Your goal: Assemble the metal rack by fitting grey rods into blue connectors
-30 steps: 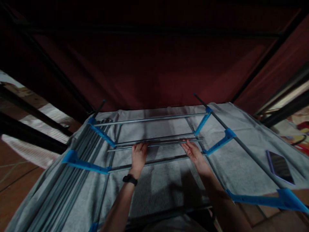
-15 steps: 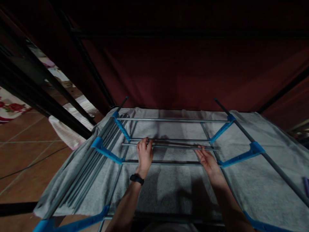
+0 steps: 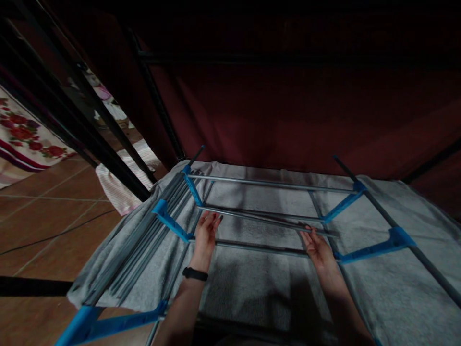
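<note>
A loose grey metal tube [image 3: 259,219] lies across both hands inside a frame of grey tubes and blue plastic brackets. My left hand [image 3: 204,240], with a dark band on its wrist, has its fingers curled at the tube near its left end. My right hand [image 3: 320,249] holds the tube near its right end, fingers beneath it. The tube slants, its left end close to the upper left blue bracket [image 3: 193,190] and the far inner crossbar [image 3: 284,215]. A nearer crossbar [image 3: 259,246] passes by my left wrist. Another blue bracket [image 3: 173,226] stands left of that hand.
Several spare grey tubes [image 3: 144,245] lie in a bundle at the left on the grey cloth [image 3: 248,293]. Dark metal posts [image 3: 118,149] rise at the left, with a red-brown panel [image 3: 273,120] behind. A striped cloth [image 3: 118,187] lies on the tiled floor [image 3: 46,221].
The loose tube has gone from nearly parallel with the crossbars to slanted, its left end now near the far crossbar. My hands are slightly farther apart. The view has shifted somewhat left.
</note>
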Action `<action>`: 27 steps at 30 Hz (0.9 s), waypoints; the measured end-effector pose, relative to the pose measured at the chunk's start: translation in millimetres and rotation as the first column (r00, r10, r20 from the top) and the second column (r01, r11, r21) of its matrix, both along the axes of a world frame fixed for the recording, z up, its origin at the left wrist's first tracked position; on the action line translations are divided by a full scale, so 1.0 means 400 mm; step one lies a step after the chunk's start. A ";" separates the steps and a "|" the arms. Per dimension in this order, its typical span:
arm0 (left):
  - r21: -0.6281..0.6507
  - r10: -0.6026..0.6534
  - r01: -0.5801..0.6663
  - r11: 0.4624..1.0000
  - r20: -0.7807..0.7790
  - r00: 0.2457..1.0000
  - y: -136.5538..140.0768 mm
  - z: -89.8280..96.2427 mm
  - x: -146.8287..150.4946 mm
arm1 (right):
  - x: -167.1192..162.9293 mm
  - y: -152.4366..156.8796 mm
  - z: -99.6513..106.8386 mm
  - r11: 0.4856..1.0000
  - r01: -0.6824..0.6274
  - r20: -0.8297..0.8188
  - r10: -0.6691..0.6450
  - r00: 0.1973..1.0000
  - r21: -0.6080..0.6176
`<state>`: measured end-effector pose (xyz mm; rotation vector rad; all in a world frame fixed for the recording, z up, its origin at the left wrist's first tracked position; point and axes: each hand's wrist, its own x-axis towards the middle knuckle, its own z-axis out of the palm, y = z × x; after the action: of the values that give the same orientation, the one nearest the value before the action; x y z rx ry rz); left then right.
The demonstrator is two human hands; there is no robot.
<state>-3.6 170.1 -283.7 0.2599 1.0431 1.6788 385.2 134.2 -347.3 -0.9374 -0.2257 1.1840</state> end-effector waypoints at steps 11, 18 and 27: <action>0.091 0.017 -0.016 0.996 -0.016 1.000 0.093 0.029 -0.013 | -0.009 -0.018 0.021 0.999 -0.006 0.034 0.005 0.999 0.033; 0.054 -0.012 0.012 0.998 -0.004 1.000 0.070 0.028 -0.004 | 0.019 0.008 0.000 1.000 0.008 -0.066 -0.008 0.998 0.003; 0.194 -0.044 0.054 0.979 -0.056 0.997 -0.012 0.074 0.014 | 0.034 0.027 -0.010 0.999 -0.019 -0.115 0.016 0.993 -0.028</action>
<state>2.1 165.3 -253.9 0.4551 0.9018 1.7392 398.6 144.9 -351.2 -0.8909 -0.1245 1.2560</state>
